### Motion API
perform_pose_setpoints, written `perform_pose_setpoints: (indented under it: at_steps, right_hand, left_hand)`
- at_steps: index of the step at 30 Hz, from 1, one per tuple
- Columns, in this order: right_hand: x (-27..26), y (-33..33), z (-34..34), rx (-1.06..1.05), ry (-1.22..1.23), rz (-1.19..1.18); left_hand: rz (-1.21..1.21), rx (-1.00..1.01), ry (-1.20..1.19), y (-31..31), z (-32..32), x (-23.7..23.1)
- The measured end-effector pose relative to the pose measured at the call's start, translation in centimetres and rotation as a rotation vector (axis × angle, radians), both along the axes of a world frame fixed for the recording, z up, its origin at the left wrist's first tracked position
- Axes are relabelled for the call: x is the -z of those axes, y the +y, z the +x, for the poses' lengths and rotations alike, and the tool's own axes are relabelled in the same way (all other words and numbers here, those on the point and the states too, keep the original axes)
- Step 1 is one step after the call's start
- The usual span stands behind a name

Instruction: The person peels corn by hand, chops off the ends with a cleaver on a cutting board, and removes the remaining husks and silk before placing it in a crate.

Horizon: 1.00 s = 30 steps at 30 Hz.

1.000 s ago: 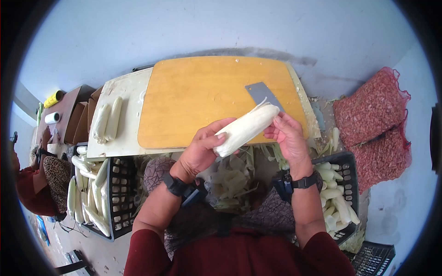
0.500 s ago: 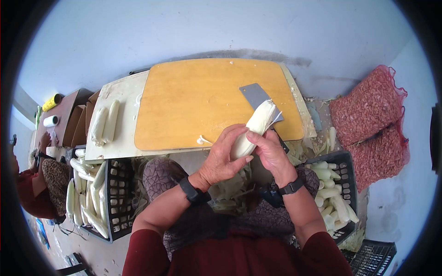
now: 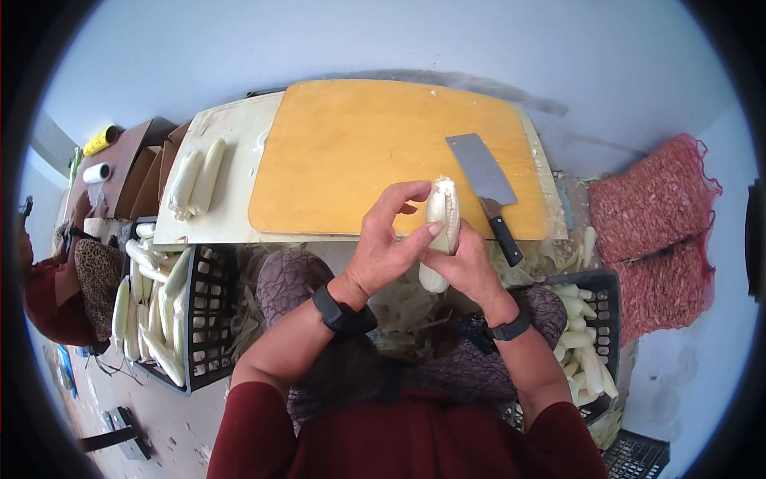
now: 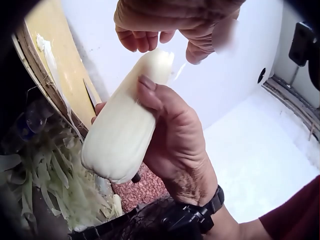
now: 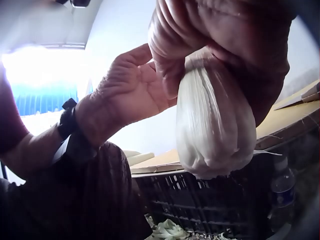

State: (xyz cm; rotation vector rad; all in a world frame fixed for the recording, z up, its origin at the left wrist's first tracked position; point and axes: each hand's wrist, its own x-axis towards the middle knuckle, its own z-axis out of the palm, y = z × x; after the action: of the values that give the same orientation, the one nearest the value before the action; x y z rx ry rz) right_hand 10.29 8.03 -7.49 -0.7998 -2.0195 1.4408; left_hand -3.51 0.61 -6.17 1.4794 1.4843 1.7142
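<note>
A pale husked corn ear (image 3: 435,275) stands nearly upright in front of the orange board's near edge, kernels showing along one side near its top. My right hand (image 3: 467,267) grips its middle from the right, thumb across the front. At its left is my left hand (image 3: 387,239), fingers raised and spread apart, thumb close to the ear; whether the thumb touches it I cannot tell. The left wrist view shows the ear (image 4: 120,130) in the right hand (image 4: 175,135), with the left fingers above its tip. A cleaver (image 3: 485,172) lies on the orange board (image 3: 359,152).
Two pale ears (image 3: 206,177) lie on the white board (image 3: 231,132) at left. Black crates of ears stand at left (image 3: 189,319) and right (image 3: 610,319). Red mesh sacks (image 3: 646,199) lean by the right wall. Another person's sleeve (image 3: 52,295) shows at far left. Husks litter the floor.
The ear has turned from slanting to nearly upright. My left fingers have come off it and spread, while my right hand keeps its grip. The cleaver's black handle has come into view.
</note>
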Motion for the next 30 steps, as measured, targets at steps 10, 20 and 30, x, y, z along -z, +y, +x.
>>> perform_pose_setpoints:
  at_steps: [10,20,30]
  right_hand:
    - [-0.6,-1.0,-0.6,0.114,-0.395,0.306]
    - [-0.1,-1.3,-0.3,-0.04,-0.281,0.418]
    - [-1.0,-0.9,0.8,-0.228,-0.016,-0.146]
  left_hand:
    - [-0.031,-0.005,-0.098,0.7,1.3,1.3]
    - [-0.126,0.086,-0.247,0.7,0.7,0.8]
    - [0.045,0.193,-0.487,0.0,-0.3,-0.4]
